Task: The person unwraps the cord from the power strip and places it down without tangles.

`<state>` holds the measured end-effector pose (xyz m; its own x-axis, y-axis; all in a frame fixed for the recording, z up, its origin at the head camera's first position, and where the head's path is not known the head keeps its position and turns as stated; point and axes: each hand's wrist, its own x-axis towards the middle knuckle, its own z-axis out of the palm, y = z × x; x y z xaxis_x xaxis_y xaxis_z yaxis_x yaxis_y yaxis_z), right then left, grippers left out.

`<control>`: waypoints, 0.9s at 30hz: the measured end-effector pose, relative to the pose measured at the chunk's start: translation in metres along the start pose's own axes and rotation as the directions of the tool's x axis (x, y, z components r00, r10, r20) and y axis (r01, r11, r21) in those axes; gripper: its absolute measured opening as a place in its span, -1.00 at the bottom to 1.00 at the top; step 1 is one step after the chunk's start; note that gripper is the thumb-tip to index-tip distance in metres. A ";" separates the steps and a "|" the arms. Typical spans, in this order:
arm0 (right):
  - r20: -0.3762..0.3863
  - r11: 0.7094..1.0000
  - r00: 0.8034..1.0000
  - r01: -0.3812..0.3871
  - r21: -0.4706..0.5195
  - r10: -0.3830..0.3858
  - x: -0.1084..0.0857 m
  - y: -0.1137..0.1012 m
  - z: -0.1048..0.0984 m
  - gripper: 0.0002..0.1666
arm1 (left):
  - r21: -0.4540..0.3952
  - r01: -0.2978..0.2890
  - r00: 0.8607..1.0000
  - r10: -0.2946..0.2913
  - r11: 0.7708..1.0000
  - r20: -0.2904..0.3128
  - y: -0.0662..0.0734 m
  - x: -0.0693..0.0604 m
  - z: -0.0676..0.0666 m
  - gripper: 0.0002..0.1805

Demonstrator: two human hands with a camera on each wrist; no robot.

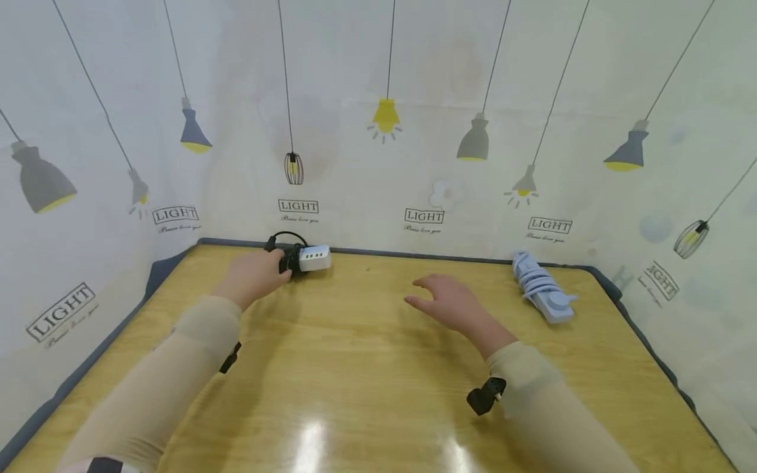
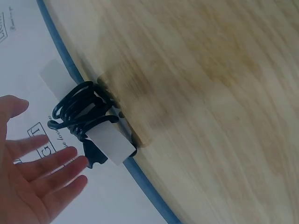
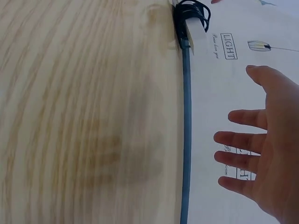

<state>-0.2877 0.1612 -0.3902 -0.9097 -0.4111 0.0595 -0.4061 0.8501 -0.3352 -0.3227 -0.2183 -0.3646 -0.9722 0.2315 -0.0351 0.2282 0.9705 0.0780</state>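
A white power strip (image 1: 315,258) wound with black cord (image 1: 290,260) lies at the table's back edge, left of centre. My left hand (image 1: 251,272) is right beside its corded end, partly covering it in the head view. In the left wrist view that hand (image 2: 35,179) has its fingers spread next to the strip (image 2: 111,143) and its looped cord (image 2: 81,112), with a gap between them. My right hand (image 1: 452,303) hovers over the table's middle right, holding nothing; its fingers (image 3: 240,140) are apart in the right wrist view, where the black cord (image 3: 202,13) shows at the top.
Towards the back right of the wooden table (image 1: 355,355) lies a second power strip (image 1: 552,305), pale, with its pale cord (image 1: 535,279) wrapped round it. Dark edging (image 1: 414,255) runs along the table's back. Behind stands a wall covering (image 1: 355,72) printed with lamps.
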 end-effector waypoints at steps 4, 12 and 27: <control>0.028 1.000 1.000 0.005 -0.027 -0.004 0.007 -0.010 0.012 -0.29 | -0.048 0.061 0.998 -0.059 0.997 0.037 0.005 0.004 0.004 -0.35; 0.075 1.000 0.997 0.004 -0.010 -0.003 0.024 -0.037 0.020 -0.32 | -0.110 0.083 0.997 -0.083 0.990 0.008 0.010 0.015 0.005 -0.44; 0.127 0.999 0.991 0.045 -0.012 -0.043 0.052 -0.073 0.035 -0.36 | -0.160 0.093 0.995 -0.097 0.983 -0.023 0.005 0.031 0.016 -0.74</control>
<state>-0.3026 0.0662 -0.3951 -0.8727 -0.4860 -0.0464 -0.4478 0.8347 -0.3205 -0.3513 -0.2047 -0.3813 -0.9908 0.1342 -0.0197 0.1260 0.9644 0.2326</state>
